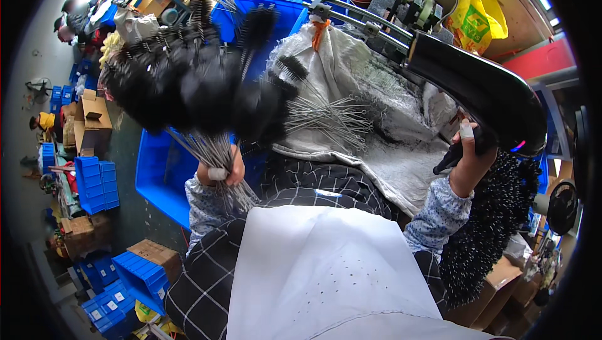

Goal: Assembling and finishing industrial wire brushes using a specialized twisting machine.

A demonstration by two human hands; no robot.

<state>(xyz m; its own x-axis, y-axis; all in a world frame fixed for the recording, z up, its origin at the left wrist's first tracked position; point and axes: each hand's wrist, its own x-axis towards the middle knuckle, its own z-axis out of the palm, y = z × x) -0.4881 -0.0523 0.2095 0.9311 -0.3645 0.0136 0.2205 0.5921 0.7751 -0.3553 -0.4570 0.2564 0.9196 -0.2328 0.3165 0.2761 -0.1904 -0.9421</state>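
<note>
Left hand (237,167) is closed tight round the wire stems of a brush bundle (204,99), fingers wrapped, no visible gap. Bundle stands bristles-up and fanned out above the fist, stem ends poking out below it; black heads are motion-blurred, so no count. White wrap (217,174) sits right at that grip (can't tell if it's on a finger or round the stems). Right hand (471,157) is curled beside the rounded end of a black machine cover (483,92), white tape on one finger; something dark is at its fingers, but can't tell whether it's gripped or just touched. Between the hands, loose wire brushes (326,117) lie crisscrossed on a grey cloth (389,164), looped ends toward the right. Blue tub (160,174) is just left of the left hand, another blue bin (288,11) beyond the bristles. Metal rails (385,26) run from the cover over the cloth's far edge. Large black bristle mass (486,221) is by the right forearm. Yellow bag (475,20) is at far right, behind the rails.
</note>
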